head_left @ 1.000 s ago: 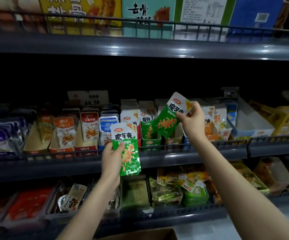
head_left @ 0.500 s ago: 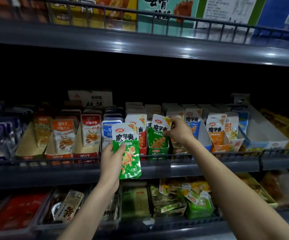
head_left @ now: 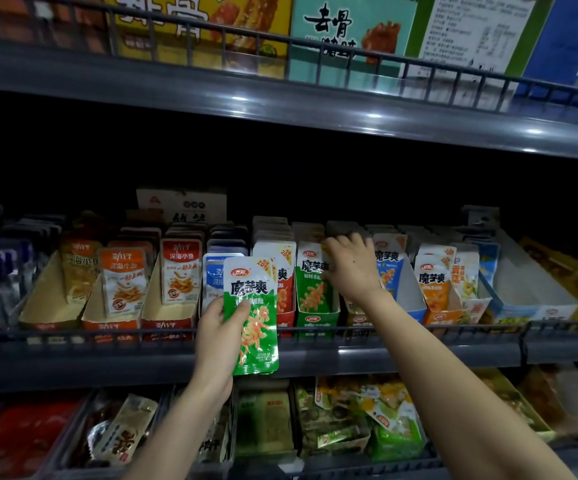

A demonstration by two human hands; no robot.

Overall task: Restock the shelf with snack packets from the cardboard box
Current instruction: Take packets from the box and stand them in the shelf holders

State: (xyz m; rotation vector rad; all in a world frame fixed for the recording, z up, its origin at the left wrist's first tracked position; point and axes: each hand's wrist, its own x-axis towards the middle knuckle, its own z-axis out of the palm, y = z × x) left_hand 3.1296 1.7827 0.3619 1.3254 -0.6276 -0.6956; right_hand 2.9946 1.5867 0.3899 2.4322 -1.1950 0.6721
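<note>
Left forearm (head_left: 190, 420): I see it bare.
Right forearm (head_left: 453, 375): bare too.
Right hand (head_left: 351, 268): small spot on its back.

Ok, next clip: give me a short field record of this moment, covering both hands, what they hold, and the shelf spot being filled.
left hand: holds a green packet upright in front of the middle shelf
right hand: at the green tray, fingers bent over the tops of the packets in it; grip unclear
green tray: on the middle shelf, green packets upright inside
cardboard box: not in view
</note>
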